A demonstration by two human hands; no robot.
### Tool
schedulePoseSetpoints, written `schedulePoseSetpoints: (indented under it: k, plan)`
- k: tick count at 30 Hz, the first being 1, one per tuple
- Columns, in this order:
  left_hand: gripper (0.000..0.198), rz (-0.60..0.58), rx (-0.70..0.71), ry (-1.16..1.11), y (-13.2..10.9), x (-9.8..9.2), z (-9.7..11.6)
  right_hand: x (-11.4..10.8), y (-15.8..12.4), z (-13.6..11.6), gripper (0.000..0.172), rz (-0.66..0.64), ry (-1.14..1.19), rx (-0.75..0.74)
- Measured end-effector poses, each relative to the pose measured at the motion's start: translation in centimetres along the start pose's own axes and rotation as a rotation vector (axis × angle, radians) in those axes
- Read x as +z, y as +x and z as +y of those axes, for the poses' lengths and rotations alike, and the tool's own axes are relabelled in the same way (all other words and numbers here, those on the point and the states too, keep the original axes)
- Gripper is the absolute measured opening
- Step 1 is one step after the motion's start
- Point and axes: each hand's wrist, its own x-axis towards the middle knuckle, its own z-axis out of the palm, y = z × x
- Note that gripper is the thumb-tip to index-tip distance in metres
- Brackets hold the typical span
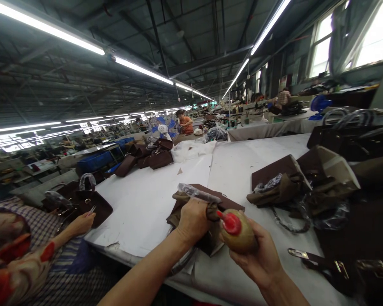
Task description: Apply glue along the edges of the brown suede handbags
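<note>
My left hand (191, 222) is closed on the edge of a dark brown handbag (231, 201), which lies tipped on the table. The bag's olive-brown lining (176, 207) is pulled out, and a plastic-wrapped handle (199, 192) lies above my knuckles. In my right hand (264, 257) is a rounded tan squeeze bottle (241, 238) with a red cap and nozzle. The nozzle tip points left and meets the bag material beside my left fingers; exact contact is hard to see. My left fingertips are partly hidden behind the bag.
White sheeting covers the table (140, 204). More brown bags (271, 170) with lining out lie at right, near a metal-fitted strap (319, 260). At left a co-worker's hand (83, 223) holds a small pointed tool beside a handbag (95, 206). Several bags (161, 158) are piled beyond.
</note>
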Motion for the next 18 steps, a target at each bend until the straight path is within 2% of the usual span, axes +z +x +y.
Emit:
schedulePoseSetpoints:
  k: [4, 6, 10, 13, 16, 18]
  plan:
    - [0.02, 0.081, 0.124, 0.284, 1.9, -2.9, -0.1, -1.1, -2.4, -1.8, 0.028, -0.04, 0.107, -0.09]
    - [0.021, 0.11, 0.152, 0.388, 3.0, -4.2, -0.5, -1.6, -3.5, -2.9, 0.035, 0.002, 0.163, -0.121]
    - [0.024, 0.122, 0.293, 0.48, 4.7, -6.9, -1.1, -3.0, -4.9, -4.0, 0.045, 0.156, 0.205, -0.149]
    - [0.019, 0.137, 0.434, 0.453, 5.7, -9.4, -0.8, -4.5, -5.5, -3.5, 0.043, 0.187, 0.169, -0.146]
    - [0.009, 0.047, 0.463, 0.404, 7.2, -12.5, 0.6, -6.3, -6.1, -2.7, 0.041, 0.2, 0.087, -0.125]
    - [0.011, -0.112, 0.414, 0.418, 8.4, -14.8, 2.2, -7.5, -6.7, -2.4, 0.039, 0.234, 0.045, -0.134]
